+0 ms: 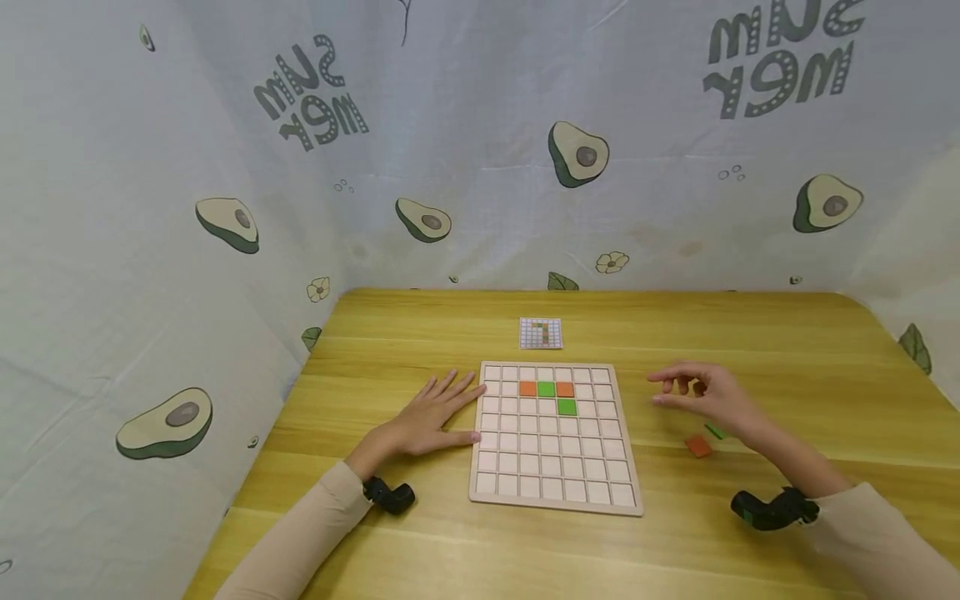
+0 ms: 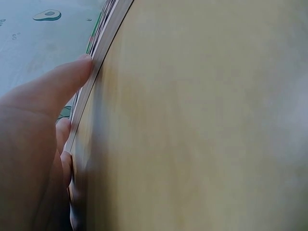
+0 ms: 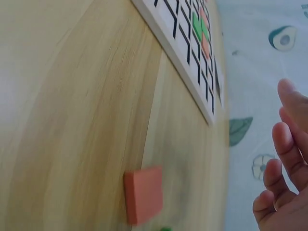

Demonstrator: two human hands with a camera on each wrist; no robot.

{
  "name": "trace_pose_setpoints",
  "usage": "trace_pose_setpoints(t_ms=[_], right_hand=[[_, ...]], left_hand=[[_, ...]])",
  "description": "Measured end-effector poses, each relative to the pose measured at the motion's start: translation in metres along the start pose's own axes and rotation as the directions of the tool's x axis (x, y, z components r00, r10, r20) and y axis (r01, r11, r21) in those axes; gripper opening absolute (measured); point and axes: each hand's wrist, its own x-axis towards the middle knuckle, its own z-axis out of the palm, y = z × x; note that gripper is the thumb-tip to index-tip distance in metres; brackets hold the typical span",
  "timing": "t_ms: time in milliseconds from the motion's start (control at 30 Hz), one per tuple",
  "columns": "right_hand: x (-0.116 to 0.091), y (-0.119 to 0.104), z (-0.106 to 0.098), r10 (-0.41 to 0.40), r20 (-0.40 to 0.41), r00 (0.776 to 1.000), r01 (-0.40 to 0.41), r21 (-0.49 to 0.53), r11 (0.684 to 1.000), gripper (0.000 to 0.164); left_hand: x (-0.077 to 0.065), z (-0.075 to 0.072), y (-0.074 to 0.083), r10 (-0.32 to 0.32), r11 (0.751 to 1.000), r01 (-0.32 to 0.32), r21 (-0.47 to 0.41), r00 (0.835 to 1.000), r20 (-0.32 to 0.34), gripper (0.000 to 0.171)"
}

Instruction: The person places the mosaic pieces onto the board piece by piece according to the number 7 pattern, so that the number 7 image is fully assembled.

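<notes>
A pale wooden grid board (image 1: 507, 443) lies on the table. In its second row from the back sit an orange tile (image 1: 528, 389), a green tile (image 1: 546, 389) and another orange tile (image 1: 565, 390), side by side. Another green tile (image 1: 567, 407) is one cell in front of the right-hand orange one. My left hand (image 1: 431, 421) rests with spread fingers at the board's left edge, thumb and fingertips touching it. Right of the board my right hand (image 1: 708, 395) hovers over the table, fingers loosely bent, nothing between thumb and index finger.
A loose orange tile (image 3: 148, 195) lies on the table below my right wrist. Beside it a loose green tile (image 1: 716, 431) is partly covered by the arm. Behind the board lies a small printed grid card (image 1: 541, 333). A patterned cloth (image 1: 480, 142) hangs behind the table.
</notes>
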Motion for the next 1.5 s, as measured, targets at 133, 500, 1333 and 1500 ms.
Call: trace_pose_setpoints(t_ms=[133, 500, 1333, 1500], right_hand=[[-0.010, 0.007, -0.013, 0.015, -0.028, 0.999, -0.016, -0.024, 1.000, 0.023], [-0.036, 0.033, -0.043, 0.049, -0.027, 0.998, -0.050, -0.048, 0.998, 0.027], [-0.056, 0.098, -0.078, 0.089, 0.047, 0.995, -0.085, -0.079, 0.993, 0.039], [-0.055, 0.096, -0.077, 0.051, 0.065, 0.997, -0.045, -0.090, 0.995, 0.037]], left_hand=[[-0.001, 0.002, -0.001, 0.005, 1.000, -0.005, -0.003, 1.000, -0.010, 0.082], [-0.003, 0.005, -0.005, 0.007, 1.000, -0.008, -0.015, 1.000, -0.027, 0.082], [0.000, 0.003, -0.002, 0.003, 1.000, -0.003, -0.005, 1.000, -0.007, 0.082], [0.001, 0.001, -0.001, -0.007, 1.000, 0.007, -0.010, 1.000, 0.003, 0.083]])
